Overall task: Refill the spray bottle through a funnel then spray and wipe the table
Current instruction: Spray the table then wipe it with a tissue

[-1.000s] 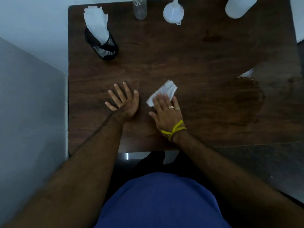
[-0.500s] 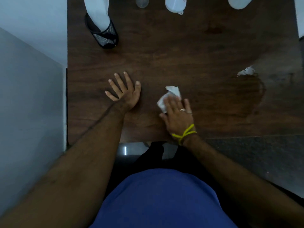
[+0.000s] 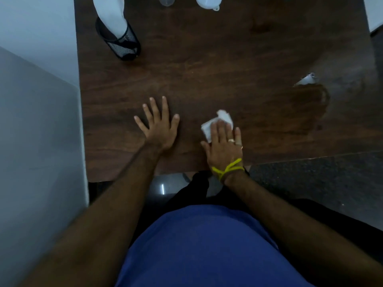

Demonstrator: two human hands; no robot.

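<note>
Fingers (image 3: 224,129) of your right hand (image 3: 222,149) lie straight, pressing the crumpled white paper tissue (image 3: 217,122) onto the dark brown wooden table (image 3: 207,69); your left hand (image 3: 159,127) rests flat, fingers spread. A wet patch (image 3: 306,108) shines to the right. At the far edge, the white plastic funnel (image 3: 208,2) and clear spray bottle (image 3: 166,1) are cut off. Both hands sit near the table's near edge.

Black mesh holder (image 3: 122,43) with white tissues (image 3: 110,14), grey wall (image 3: 39,131)
</note>
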